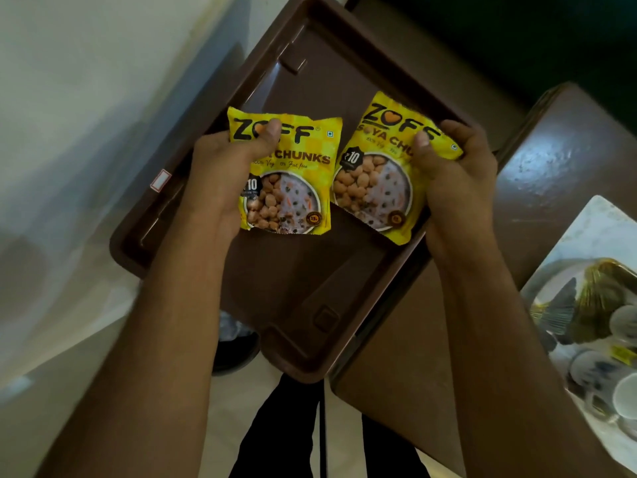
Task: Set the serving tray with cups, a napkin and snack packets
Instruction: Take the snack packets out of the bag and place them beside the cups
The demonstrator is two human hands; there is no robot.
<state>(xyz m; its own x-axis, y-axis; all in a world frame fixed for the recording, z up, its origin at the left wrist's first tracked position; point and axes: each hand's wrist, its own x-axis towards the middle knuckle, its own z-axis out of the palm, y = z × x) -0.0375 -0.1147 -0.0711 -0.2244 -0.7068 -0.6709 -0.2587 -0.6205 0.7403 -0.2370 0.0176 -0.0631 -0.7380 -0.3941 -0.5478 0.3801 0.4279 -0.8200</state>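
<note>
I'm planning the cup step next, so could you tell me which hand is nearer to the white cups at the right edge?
Right. The right hand holds a yellow packet on the tray's side nearer the cups; the left hand holds the other packet farther over, across the tray.

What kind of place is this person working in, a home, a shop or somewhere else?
Probably a home or a small pantry, though I can't be sure. A brown plastic serving tray rests on a brown plastic table, white cups wait at the right, and the floor is pale and plain.
</note>
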